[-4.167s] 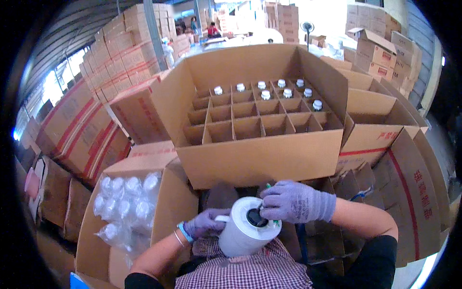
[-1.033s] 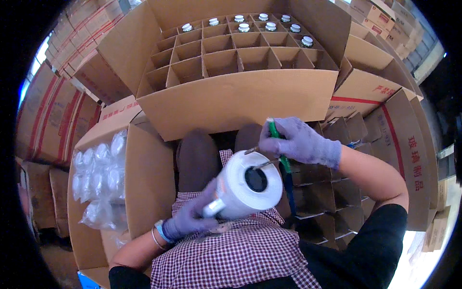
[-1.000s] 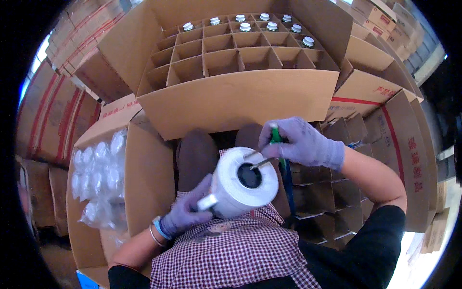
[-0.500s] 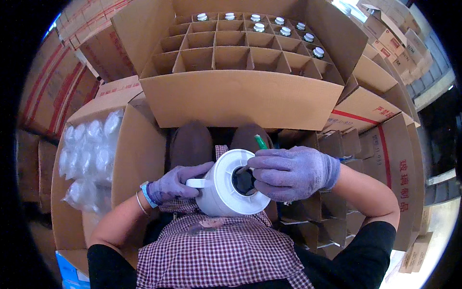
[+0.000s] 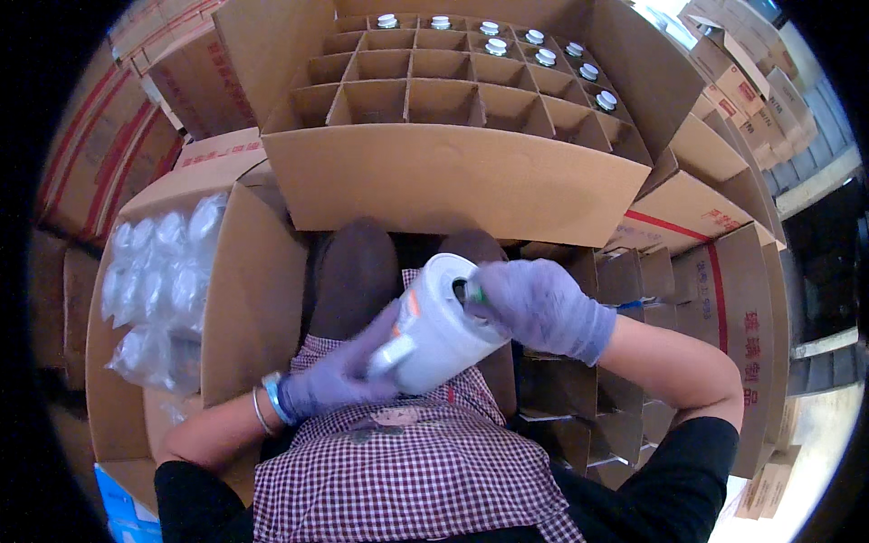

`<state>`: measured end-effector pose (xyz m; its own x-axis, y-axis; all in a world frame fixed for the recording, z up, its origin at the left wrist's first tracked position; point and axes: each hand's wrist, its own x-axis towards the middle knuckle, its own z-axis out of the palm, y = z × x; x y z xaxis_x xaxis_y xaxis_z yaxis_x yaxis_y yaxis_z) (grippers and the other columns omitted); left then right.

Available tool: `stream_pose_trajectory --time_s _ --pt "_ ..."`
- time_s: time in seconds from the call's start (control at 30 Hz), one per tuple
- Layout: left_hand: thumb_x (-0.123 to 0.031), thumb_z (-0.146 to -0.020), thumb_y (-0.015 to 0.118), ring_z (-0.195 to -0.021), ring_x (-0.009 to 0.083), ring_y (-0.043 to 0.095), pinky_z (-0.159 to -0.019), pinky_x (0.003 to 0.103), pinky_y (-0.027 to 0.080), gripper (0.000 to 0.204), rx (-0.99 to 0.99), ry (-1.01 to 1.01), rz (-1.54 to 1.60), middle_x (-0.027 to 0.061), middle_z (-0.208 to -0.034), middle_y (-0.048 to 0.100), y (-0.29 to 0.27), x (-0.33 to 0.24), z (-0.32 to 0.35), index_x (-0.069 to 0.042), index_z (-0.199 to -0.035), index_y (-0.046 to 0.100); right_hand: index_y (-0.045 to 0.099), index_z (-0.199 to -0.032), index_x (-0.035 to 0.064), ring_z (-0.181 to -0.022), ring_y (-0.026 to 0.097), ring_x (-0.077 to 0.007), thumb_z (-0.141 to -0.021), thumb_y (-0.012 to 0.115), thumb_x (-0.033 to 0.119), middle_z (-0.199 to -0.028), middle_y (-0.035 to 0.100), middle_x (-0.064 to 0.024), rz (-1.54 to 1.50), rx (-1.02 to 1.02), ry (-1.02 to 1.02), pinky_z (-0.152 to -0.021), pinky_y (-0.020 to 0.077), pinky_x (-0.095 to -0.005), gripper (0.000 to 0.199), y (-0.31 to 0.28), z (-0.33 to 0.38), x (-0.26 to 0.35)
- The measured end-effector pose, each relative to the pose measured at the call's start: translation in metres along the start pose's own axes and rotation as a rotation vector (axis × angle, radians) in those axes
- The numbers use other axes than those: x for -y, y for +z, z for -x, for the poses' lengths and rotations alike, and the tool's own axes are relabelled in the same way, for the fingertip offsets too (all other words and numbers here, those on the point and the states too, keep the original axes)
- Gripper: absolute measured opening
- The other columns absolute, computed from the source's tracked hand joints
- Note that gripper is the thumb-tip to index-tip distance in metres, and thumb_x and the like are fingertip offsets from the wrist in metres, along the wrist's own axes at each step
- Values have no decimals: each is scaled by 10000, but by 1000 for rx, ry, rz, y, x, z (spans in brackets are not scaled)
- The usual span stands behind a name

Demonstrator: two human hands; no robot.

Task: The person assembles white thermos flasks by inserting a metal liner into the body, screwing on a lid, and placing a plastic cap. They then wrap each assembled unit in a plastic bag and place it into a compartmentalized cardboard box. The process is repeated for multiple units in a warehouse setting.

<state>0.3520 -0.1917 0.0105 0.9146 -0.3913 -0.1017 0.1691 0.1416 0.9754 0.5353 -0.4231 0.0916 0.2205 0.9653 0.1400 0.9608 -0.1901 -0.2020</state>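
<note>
A white cylindrical jug [image 5: 444, 339] with a side handle is tilted over my lap, its round dark opening turned up and away from me. My left hand [image 5: 348, 373] is closed around its handle side, slightly smeared by motion. At the opening, my right hand [image 5: 534, 303] is closed on a thin tool with a green end [image 5: 475, 293]. Most of that tool is hidden by my fingers, so its kind does not show. Below the jug lies my checked apron [image 5: 398, 484].
Ahead stands a large carton [image 5: 453, 181] with cardboard dividers; several white-topped pieces [image 5: 495, 46] fill its far and right cells. At left, an open carton [image 5: 258, 299] holds plastic-wrapped clear pieces [image 5: 167, 271]. More divided cartons [image 5: 620, 389] stand to the right.
The jug has tipped further, showing more of its side. My left hand has shifted lower along it. My right hand has turned and moved slightly left, and the green end now sits at the opening.
</note>
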Motion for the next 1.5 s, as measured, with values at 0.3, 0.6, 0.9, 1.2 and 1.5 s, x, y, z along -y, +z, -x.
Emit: stream_pose_trajectory --time_s 0.3,0.6,0.9,1.2,1.5 --pt "-257 -802 814 -1506 202 214 -1219 380 173 1246 -47 46 50 101 -1687 62 6 5 7 -24 -1581 -129 636 -1013 70 -738 658 -290 -883 687 252 -803 648 -127 -719 0 476 -694 538 -391 230 -21 -1 -16" --pt "-216 -759 820 -1308 164 516 -1135 348 372 966 -46 -145 322 66 -1450 538 -35 -14 -5 -12 -1556 313 619 -1059 112 -988 629 -287 -751 669 143 -933 553 -101 -103 -188 -612 -953 548 -452 313 -28 3 -5" --pt "-312 -806 806 -1440 212 349 -1193 381 258 1078 57 -187 229 125 -1590 355 -41 -4 -8 -27 -1602 137 571 -969 118 -892 640 -305 -776 685 209 -930 593 -93 -7 -45 -524 -771 547 -411 241 -19 3 -1" --pt "-245 -895 726 -1486 213 203 -1195 347 215 1133 -72 24 156 118 -1661 124 9 -4 -1 -50 -1582 -155 590 -1093 39 -907 663 -409 -871 696 320 -937 676 -216 -221 -106 361 -788 522 -462 373 1 -19 -29" --pt "-336 -901 730 -1274 317 535 -1100 409 412 816 -393 111 -881 203 -1372 541 -78 -49 65 -28 -1539 326 597 -1356 103 -1126 647 -373 -948 595 356 -1247 661 -188 358 -365 815 -929 509 -453 480 -95 0 -221"
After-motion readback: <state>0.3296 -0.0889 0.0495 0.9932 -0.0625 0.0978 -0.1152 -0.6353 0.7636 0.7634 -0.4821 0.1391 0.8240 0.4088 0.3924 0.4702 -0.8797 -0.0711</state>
